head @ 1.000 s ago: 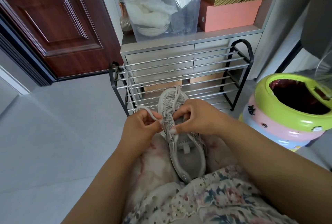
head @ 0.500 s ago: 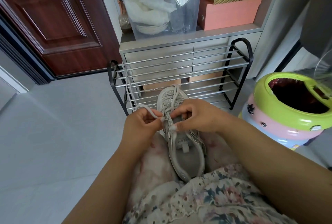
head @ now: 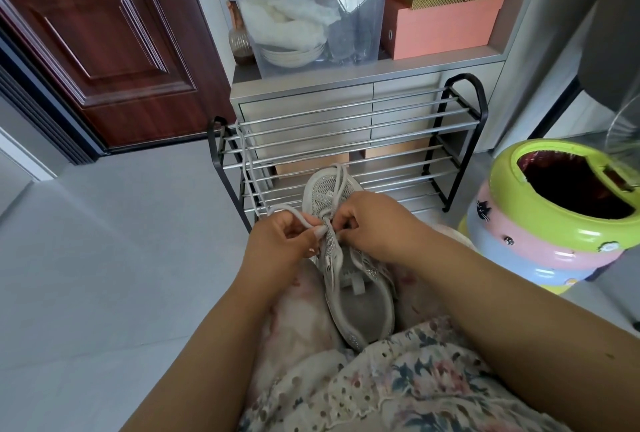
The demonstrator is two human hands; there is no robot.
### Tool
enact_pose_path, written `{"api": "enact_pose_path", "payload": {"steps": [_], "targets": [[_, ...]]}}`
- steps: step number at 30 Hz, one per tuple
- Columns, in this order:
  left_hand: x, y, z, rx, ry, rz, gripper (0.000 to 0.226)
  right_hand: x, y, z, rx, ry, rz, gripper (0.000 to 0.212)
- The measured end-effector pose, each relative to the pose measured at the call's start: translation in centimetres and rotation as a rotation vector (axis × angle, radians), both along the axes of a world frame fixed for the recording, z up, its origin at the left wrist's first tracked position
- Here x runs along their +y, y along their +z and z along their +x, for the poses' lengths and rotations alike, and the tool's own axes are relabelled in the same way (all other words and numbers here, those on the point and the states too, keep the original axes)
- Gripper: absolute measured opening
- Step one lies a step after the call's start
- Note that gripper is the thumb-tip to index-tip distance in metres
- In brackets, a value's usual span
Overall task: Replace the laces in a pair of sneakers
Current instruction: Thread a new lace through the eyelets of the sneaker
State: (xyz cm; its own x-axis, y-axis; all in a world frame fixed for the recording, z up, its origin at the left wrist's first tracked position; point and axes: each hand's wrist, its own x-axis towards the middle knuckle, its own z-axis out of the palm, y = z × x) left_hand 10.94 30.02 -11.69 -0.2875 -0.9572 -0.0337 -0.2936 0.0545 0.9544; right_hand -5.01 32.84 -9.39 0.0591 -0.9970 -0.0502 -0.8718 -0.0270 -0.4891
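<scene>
1. I see a pale grey sneaker lying on the person's lap, toe pointing away toward a rack, heel nearest the body. Its toe is woven mesh, its rounded collar looks padded, and glittery trim runs along the eyelet strip.
2. A flat grey lace loops out from the eyelets near the toe. One strand arcs left across my left hand; another runs forward over the mesh toe.
3. My left hand is pinched narrowly on the lace, thumb and fingertips pressed together at the eyelet strip's left edge.
4. My right hand curls over the shoe's right side, fingers bent in tightly at the same eyelets. They seem to nip the lace, though the exact contact is hidden.
5. Beneath the shoe is soft, pinkish mottled fabric over the knees, and nearer the camera a floral dress with eyelet-lace edging.
6. Just beyond the toe stands a shoe rack with shiny round metal bars and black looped end frames. A second grey cord hangs from its left end.
7. To the right sits a rounded plastic bin, banded lime green, pink and blue.
8. Behind the rack is a grey cabinet holding a clear plastic tub and coral boxes. A dark red panelled door stands at left, above smooth grey floor tiles.
</scene>
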Motion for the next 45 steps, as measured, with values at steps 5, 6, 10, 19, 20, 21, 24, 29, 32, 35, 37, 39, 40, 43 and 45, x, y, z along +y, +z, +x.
{"api": "enact_pose_path", "payload": {"steps": [5, 6, 10, 19, 20, 21, 24, 29, 32, 35, 37, 39, 40, 43, 45], "targets": [[-0.5, -0.3, 0.3, 0.113, 0.028, 0.085, 0.022, 0.2, 0.0, -1.0, -0.044, 0.011, -0.013, 0.024], [-0.6, -0.4, 0.3, 0.186, 0.030, 0.118, 0.023, 0.2, 0.0, -1.1, -0.052, 0.006, -0.025, 0.027], [-1.3, 0.1, 0.2, 0.550, -0.020, 0.207, 0.023, 0.2, -0.1, -1.0, -0.055, -0.023, -0.061, 0.024], [-7.1, 6.3, 1.8, 0.929, -0.031, 0.171, 0.022, -0.3, 0.0, -2.6, -0.204, -0.162, -0.105, 0.010], [-7.0, 6.2, 2.0, 0.899, -0.057, 0.181, 0.022, -0.3, 0.3, -3.3, -0.298, -0.230, -0.103, 0.015], [-6.8, 5.9, 2.1, 0.870, -0.077, 0.197, 0.021, -0.3, 0.5, -4.1, -0.447, -0.304, -0.101, 0.020], [-6.2, 4.5, 2.2, 0.835, -0.058, 0.289, 0.019, -0.3, 1.0, -5.3, -1.026, -0.416, -0.074, 0.022], [-5.5, 3.0, 2.4, 0.892, 0.038, 0.387, 0.031, 0.2, 0.8, -3.6, -1.670, -0.261, 0.164, 0.025], [-5.8, 3.1, 3.5, 0.950, 0.099, 0.385, 0.031, -0.1, 1.3, -5.2, -1.685, -0.375, 0.058, 0.028], [-5.9, 3.1, 4.4, 0.945, 0.132, 0.405, 0.033, -0.1, 2.5, -7.3, -1.215, -0.525, -0.187, 0.031], [-5.8, 3.0, 4.2, 0.876, 0.112, 0.430, 0.033, 0.3, 2.5, -7.2, -0.546, -0.404, -0.240, 0.030], [-5.7, 3.0, 3.7, 0.817, 0.088, 0.442, 0.032, 0.6, 1.7, -6.3, -0.052, -0.145, -0.077, 0.023], [-5.7, 3.1, 3.6, 0.802, 0.083, 0.444, 0.032, 0.8, 1.3, -5.9, 0.060, -0.065, 0.041, 0.025], [-5.7, 3.3, 3.7, 0.782, 0.087, 0.444, 0.032, 0.8, 0.6, -5.9, -0.017, -0.030, 0.119, 0.025], [-5.6, 3.1, 3.8, 0.756, 0.098, 0.447, 0.032, 0.7, 0.8, -6.1, -0.328, -0.121, 0.027, 0.022]]}}
